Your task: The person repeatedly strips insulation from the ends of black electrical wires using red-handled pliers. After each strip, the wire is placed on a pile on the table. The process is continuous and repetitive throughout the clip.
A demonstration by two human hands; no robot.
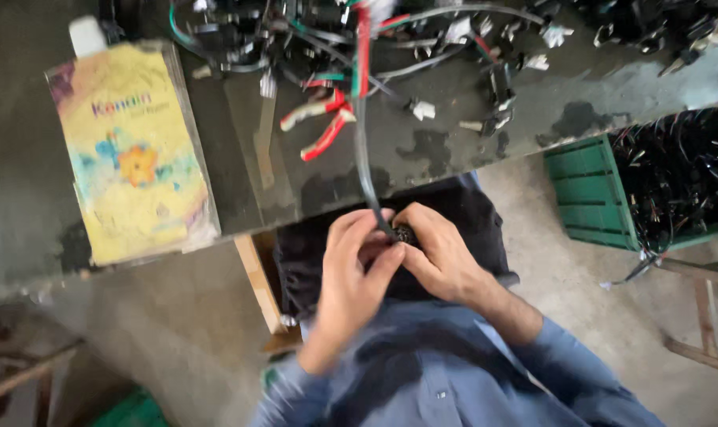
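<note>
Head view: both hands meet over the lap, below the desk (454, 150) edge. Left hand (351, 273) and right hand (442, 253) have fingers clamped on the thin black sheathed cable (364, 170), drawn taut from the desk's wire pile for control.

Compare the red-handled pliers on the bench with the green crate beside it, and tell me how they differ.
The red-handled pliers lie on the dark bench among loose wires; the green crate sits lower, off the bench's edge. The pliers are small and slim with handles spread; the crate is a large box. The pliers hold nothing; the crate is filled with black wiring. Neither is touched: the left hand and right hand grip a black cable.
</note>
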